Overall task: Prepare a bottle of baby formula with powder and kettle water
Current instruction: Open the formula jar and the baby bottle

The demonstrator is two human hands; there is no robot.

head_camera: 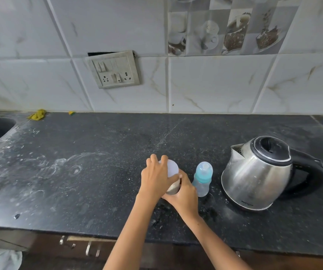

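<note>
My left hand grips white lid of powder tin; right hand wraps tin body. Step, I judge: opening powder. Capped bottle beside, kettle right. Next: lift lid off, tin steady.

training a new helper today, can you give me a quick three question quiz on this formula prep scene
1. True or false: the baby bottle still has its blue teat top on.
2. Which hand grips the white lid of the tin? A) left hand B) right hand C) neither
3. What stands right of the bottle on the counter?

Key:
1. True; the bottle stands capped beside the tin.
2. A; the left hand is on the lid from above while the right hand steadies the tin's body.
3. The steel kettle, lid shut, spout toward the bottle, black handle away from it.
</note>
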